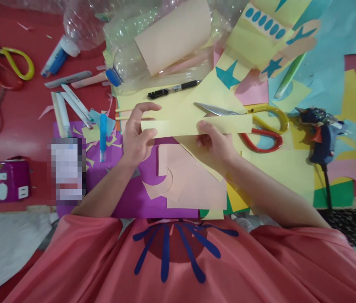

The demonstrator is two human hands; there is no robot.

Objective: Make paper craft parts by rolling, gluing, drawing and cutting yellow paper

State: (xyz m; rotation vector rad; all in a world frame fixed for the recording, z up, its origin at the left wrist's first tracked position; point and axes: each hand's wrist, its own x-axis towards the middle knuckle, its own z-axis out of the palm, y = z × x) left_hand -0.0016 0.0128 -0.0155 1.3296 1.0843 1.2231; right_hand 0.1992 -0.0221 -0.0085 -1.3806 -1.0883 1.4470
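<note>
Basically, both hands are on one thing in my feed — a pale yellow strip (180, 128) of paper, raised mid-view above the loose sheets. The L hand (138, 136) has its thumb over one end, forefinger arched clear above; the backing fingers are hidden, but I read it as a light hold. The R hand (214, 141) pinches it farther along, thumb on the face, fingers curled beneath, w/ a free tail running out past the grip.

Main risk from my end: a hard or uneven pull could crease or tear the strip, b/c it looks like thin stock held by small contact areas. That tail crosses the scissors (253, 110) in my view — I can't tell if they touch, but it could catch on a handle. The pale pink paper (196, 185) overlaps the purple sheet (140, 204) loosely, so a dragging forearm could shift it. Glue gun (324, 143) is off to the right; can't tell if it's hot.

Materials: strip's matte, flat, long-edged; scissors are shiny metal w/ smooth yellow & red loops; the bottle (132, 67) is clear, glossy plastic; the teal star (228, 75) is sharp-pointed.
</note>
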